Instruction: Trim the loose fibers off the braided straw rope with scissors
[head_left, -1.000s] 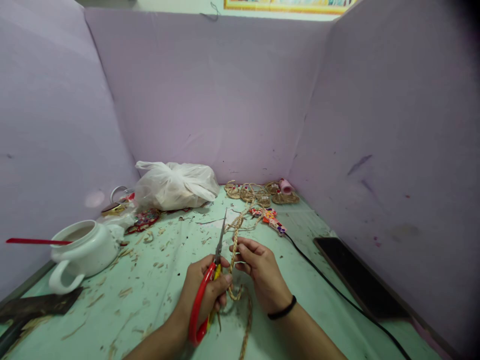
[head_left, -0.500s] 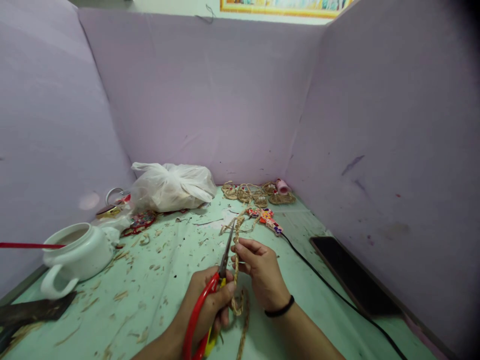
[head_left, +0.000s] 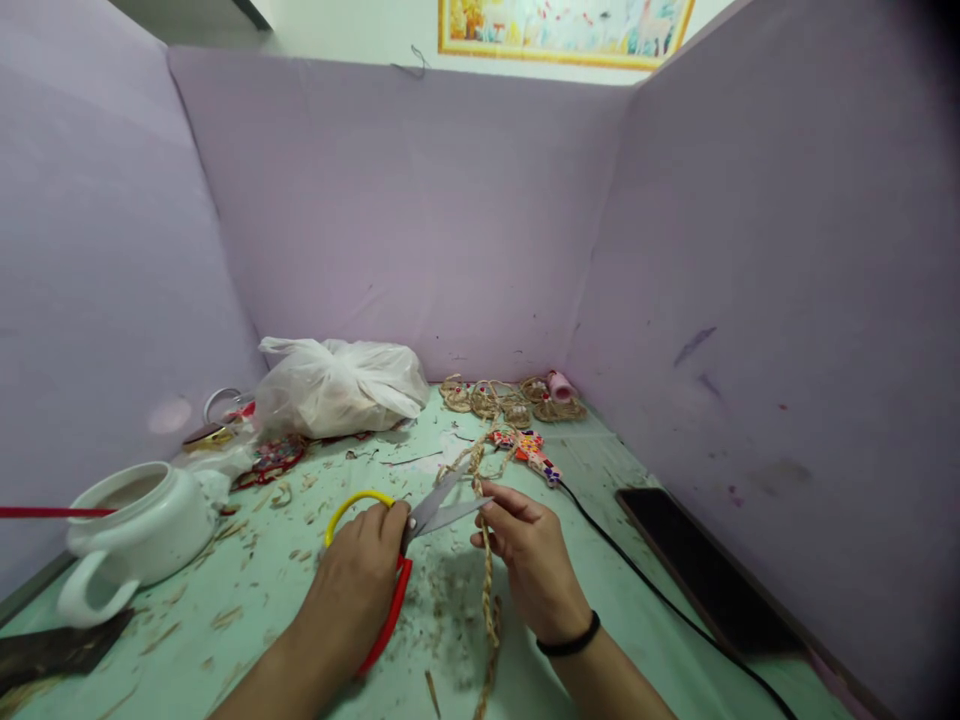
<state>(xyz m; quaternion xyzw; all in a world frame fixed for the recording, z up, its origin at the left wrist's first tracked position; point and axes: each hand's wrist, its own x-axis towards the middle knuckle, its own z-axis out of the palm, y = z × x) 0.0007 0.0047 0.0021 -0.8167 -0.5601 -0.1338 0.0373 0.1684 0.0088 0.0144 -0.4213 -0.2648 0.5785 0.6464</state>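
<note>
My left hand [head_left: 367, 560] is closed on a pair of scissors [head_left: 431, 515] with one yellow and one red handle. The blades are spread apart and point right, toward a braided straw cord [head_left: 488, 590]. My right hand [head_left: 529, 555], with a black band at the wrist, pinches that cord between thumb and fingertips. One blade tip reaches the right fingertips; whether it touches the cord is unclear. Below the hand the braid hangs down to the table's near edge. Loose strands spread at its upper end, beside a colourful patterned glue gun-like tool [head_left: 531, 455] with a black cable.
A white pot [head_left: 146, 530] holding a red stick stands left, near a dark blade [head_left: 64, 650]. Behind are a white plastic bag [head_left: 341, 390], several coiled straw pieces [head_left: 517, 410] and a pink roll [head_left: 559, 387]. A dark phone-like slab [head_left: 705, 570] lies right. Purple panels [head_left: 405, 210] enclose the table.
My left hand has moved left and turned, and the scissors have gone from closed to spread blades angled at the cord. The cord hangs straighter. The view has tilted up slightly.
</note>
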